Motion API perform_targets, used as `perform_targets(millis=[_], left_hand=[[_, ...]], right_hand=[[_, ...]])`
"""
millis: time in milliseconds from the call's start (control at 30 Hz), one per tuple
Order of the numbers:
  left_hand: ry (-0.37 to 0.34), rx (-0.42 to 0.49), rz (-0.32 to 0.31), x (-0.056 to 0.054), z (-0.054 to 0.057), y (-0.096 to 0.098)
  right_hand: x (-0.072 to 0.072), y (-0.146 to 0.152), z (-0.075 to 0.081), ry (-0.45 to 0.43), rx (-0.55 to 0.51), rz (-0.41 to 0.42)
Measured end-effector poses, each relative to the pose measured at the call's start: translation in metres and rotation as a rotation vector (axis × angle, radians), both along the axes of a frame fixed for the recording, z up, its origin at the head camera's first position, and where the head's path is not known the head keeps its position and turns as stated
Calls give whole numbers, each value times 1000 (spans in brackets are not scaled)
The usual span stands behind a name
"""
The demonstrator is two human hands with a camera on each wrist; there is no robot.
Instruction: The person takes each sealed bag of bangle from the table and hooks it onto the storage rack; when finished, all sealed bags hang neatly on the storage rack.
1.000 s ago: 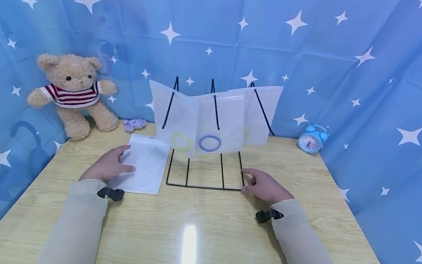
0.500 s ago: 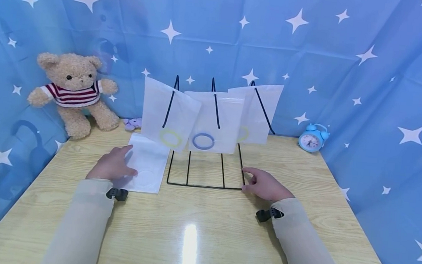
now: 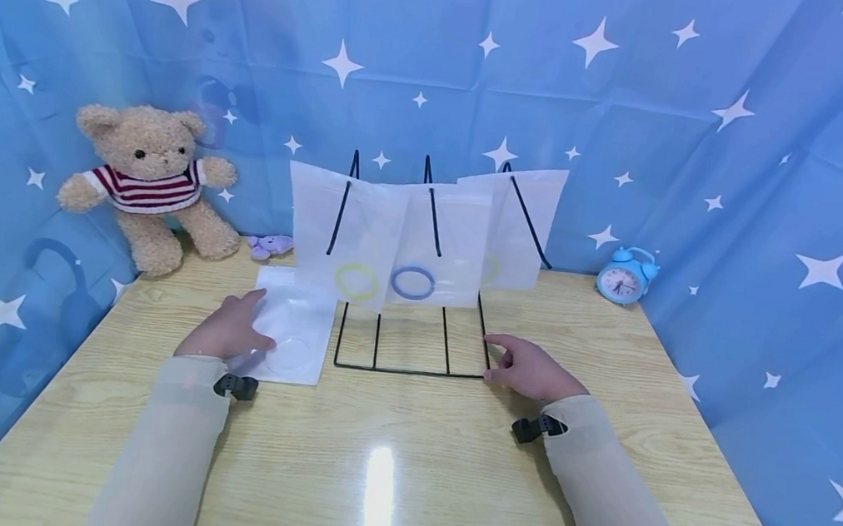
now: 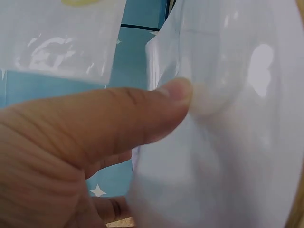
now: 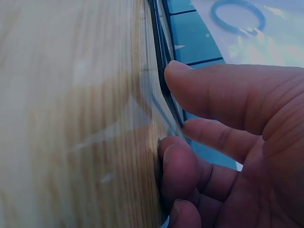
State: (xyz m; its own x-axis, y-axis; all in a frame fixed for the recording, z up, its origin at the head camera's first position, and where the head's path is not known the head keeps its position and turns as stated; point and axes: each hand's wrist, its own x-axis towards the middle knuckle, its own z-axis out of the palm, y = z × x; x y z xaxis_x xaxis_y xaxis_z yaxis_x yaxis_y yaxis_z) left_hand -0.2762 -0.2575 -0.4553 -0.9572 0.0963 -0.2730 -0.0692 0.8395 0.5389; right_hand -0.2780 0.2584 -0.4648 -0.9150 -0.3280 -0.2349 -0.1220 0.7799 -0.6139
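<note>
My left hand (image 3: 226, 329) rests over the left part of a flat translucent white bag (image 3: 314, 320) on the table, thumb and forefinger apart. A faint pale ring shape (image 3: 289, 355) shows in the bag. In the left wrist view my thumb (image 4: 161, 104) touches the glossy bag surface. My right hand (image 3: 536, 372) holds the right base bar of a black wire rack (image 3: 412, 372). In the right wrist view the thumb (image 5: 190, 80) touches the bar, with other fingers curled close to it. From the rack's hooks hang a left bag (image 3: 320, 221), a middle bag (image 3: 455, 224) and a right bag (image 3: 542, 215).
The left hanging bag shows a yellow ring (image 3: 341, 271), the middle one a blue ring (image 3: 398, 271). A teddy bear (image 3: 152, 177) and a small purple toy (image 3: 270, 247) are at the back left. A blue alarm clock (image 3: 619, 285) stands at the back right, before a starry curtain (image 3: 759, 192).
My left hand has shifted slightly right over the bag on the table. The left and middle hanging bags swing a little on their hooks. My right hand keeps its place at the rack.
</note>
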Motion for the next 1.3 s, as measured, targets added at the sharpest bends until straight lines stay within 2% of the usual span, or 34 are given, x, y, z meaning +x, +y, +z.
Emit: perform_targets(millis=[167, 333, 433, 600, 733, 933, 1067, 1300], left_hand=[[-9, 29, 31, -1, -2, -2], [38, 63, 15, -1, -4, -10], [68, 136, 1, 0, -3, -15], [75, 277, 10, 0, 0, -21], [99, 307, 51, 0, 1, -24], [164, 340, 169, 2, 4, -28], [204, 370, 286, 3, 8, -30], [272, 475, 514, 4, 16, -31]], right_hand=[[2, 0, 1, 0, -7, 6], [3, 0, 2, -6, -10, 0], [2, 0, 2, -7, -5, 0], [2, 0, 2, -4, 4, 2], [1, -1, 2, -3, 3, 1], [2, -1, 2, -3, 6, -5], [3, -1, 2, -6, 0, -7], [3, -1, 2, 1, 6, -8]])
